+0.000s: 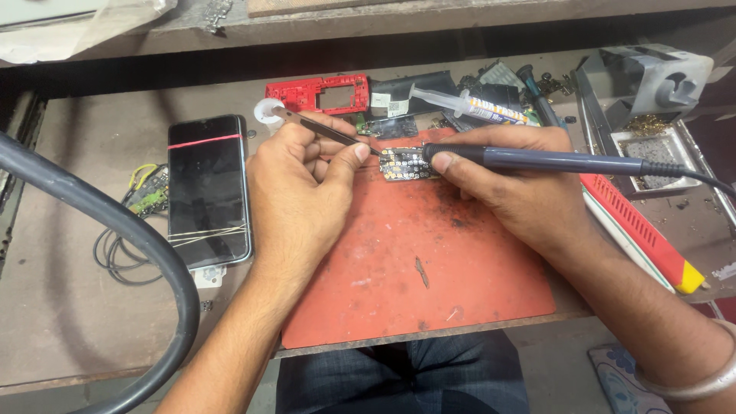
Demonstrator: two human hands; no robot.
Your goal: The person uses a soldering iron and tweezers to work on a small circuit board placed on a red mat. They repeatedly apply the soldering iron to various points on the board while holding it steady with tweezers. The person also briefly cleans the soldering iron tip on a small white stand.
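Left hand (299, 180) pinches tweezers (330, 132); right hand (510, 188) grips the soldering iron (537, 160). Best to brace both wrists and touch the circuit board (402, 163) lightly.

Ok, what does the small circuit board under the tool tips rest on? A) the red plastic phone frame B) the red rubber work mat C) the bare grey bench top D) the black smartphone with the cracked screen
B: the small circuit board lies at the far edge of the red rubber work mat, with the left hand's thin metal tweezers and the right hand's dark blue soldering iron on it.
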